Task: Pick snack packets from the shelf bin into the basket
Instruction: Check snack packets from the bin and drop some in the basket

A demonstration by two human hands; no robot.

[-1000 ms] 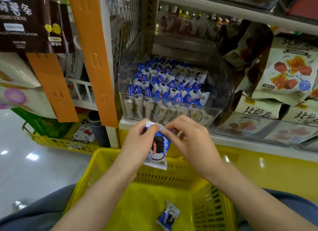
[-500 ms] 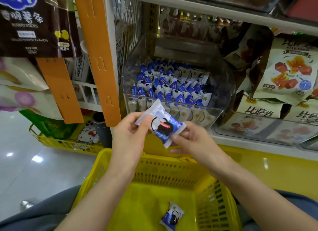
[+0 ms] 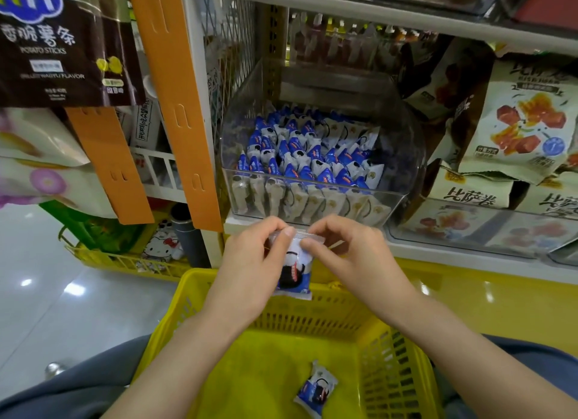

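Note:
A blue and white snack packet (image 3: 295,273) hangs upright over the far rim of the yellow basket (image 3: 387,356). My left hand (image 3: 250,262) pinches its top seam at the left, and my right hand (image 3: 347,256) pinches the same seam at the right. A second snack packet (image 3: 316,389) lies on the basket floor. Just behind my hands, the clear shelf bin (image 3: 403,156) holds several rows of the same blue and white packets (image 3: 306,156).
Large beige snack bags (image 3: 528,131) fill the shelf to the right of the bin. Orange strips (image 3: 175,106) and a dark potato-stick bag (image 3: 62,43) hang at the left. Another yellow basket (image 3: 125,259) sits on the floor at the left.
The packet swung from a tilted, flat position held between both hands to hanging upright by its top seam. Both hands moved together onto that seam, a little lower, above the basket rim.

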